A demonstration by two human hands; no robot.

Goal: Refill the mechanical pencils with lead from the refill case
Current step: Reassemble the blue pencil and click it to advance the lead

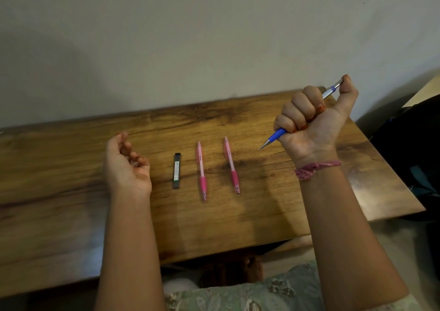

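Note:
My right hand (314, 120) is raised above the table's right side in a fist around a blue mechanical pencil (276, 136); its metal tip points down-left and my thumb rests on its silver top end. Two pink mechanical pencils (201, 170) (231, 165) lie side by side on the wooden table (71, 215), tips toward me. A slim dark lead refill case (177, 170) lies to their left. Just left of the case my left hand (126, 165) rests palm up on the table, fingers loosely curled, holding nothing.
The table's back edge meets a plain wall (214, 36). Its right edge drops off beside dark objects on the floor (414, 148). My lap in patterned fabric (262, 294) shows below the front edge.

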